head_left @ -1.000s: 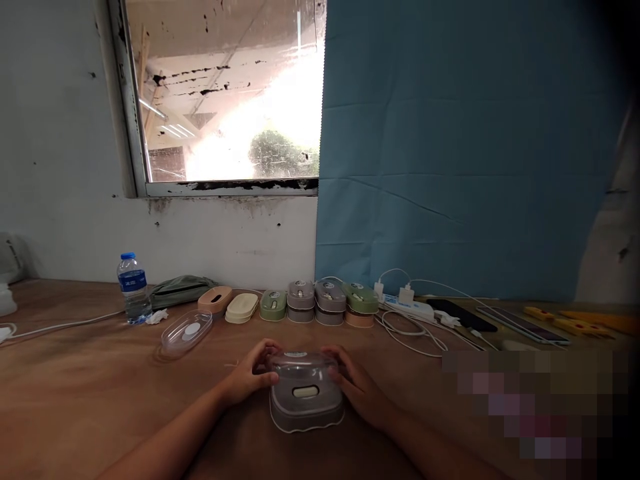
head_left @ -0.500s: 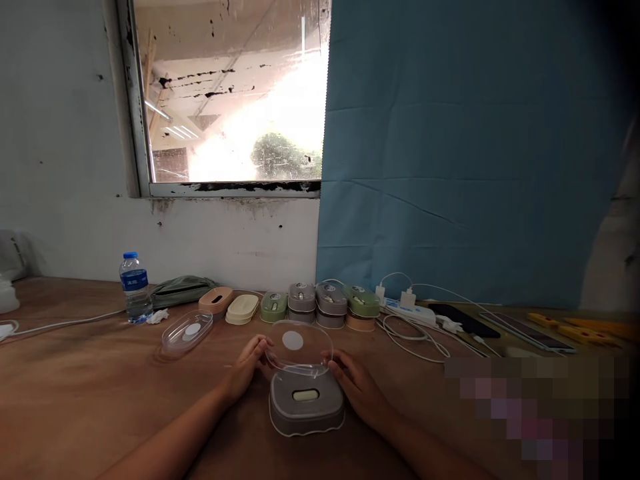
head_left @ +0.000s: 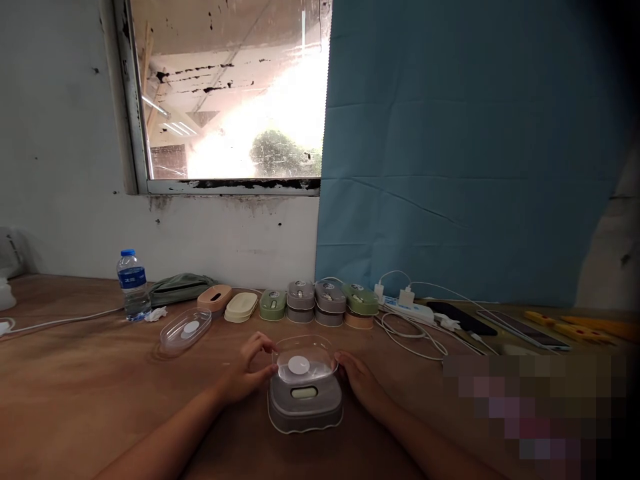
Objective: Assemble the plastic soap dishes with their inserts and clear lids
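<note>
Between my hands is a clear plastic cover (head_left: 315,350) with a round white sticker, tilted above the back part of a grey oval box (head_left: 305,417). My left hand (head_left: 250,370) grips the cover's left edge between thumb and fingers. At its right edge, my right hand (head_left: 357,377) holds the cover with the fingertips. The grey box rests on the table with a slot in its top, where a pale green piece shows. Whether the cover touches the box I cannot tell.
Along the wall stand a water bottle (head_left: 134,287), a green pouch (head_left: 181,288), an orange box (head_left: 214,300), cream lids (head_left: 242,307) and several covered grey and green boxes (head_left: 329,299). Another clear cover (head_left: 173,331) lies left. A power strip (head_left: 413,309), cables and phones (head_left: 463,319) are at right.
The clear cover has come down and back toward me, now overlapping the rear of the grey box. My left hand has spread its grip; both hands still hold the cover.
</note>
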The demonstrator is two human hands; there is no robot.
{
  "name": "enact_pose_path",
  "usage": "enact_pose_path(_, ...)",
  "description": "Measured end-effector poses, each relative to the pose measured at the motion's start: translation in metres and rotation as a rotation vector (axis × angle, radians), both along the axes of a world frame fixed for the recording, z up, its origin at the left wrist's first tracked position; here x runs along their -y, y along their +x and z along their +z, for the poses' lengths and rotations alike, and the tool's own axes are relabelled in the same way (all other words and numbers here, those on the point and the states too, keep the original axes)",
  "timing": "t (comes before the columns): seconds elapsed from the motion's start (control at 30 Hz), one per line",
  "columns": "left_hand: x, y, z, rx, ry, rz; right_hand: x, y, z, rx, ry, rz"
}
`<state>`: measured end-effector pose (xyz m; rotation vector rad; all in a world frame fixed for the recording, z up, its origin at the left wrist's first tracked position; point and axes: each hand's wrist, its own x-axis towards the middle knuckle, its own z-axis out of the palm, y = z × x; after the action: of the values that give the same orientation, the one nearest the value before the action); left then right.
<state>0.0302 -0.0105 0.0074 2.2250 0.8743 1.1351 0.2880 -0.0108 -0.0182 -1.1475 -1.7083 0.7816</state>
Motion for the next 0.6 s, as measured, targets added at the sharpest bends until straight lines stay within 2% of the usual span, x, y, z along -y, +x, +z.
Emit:
enact_pose_path(0.2, 0.015, 0.003, 0.012, -0.296, 0.209, -0.113, 0.000, 0.000, -0.002, 0.011, -0.019, 0.007)
enact_pose_path(0.37, 0.018, 0.007, 0.014, -0.386, 0.288, -0.181, -0.001, 0.000, -0.002, 0.009, -0.041, 0.008)
enact_pose_path(0.47, 0.016, 0.006, 0.013, -0.385, 0.340, -0.131, -0.001, -0.001, -0.001, -0.011, -0.046, 0.001)
enact_pose_path(0.6, 0.007, -0.004, 0.011, -0.346, 0.440, 0.045, -0.001, -0.001, -0.002, -0.025, -0.049, -0.017)
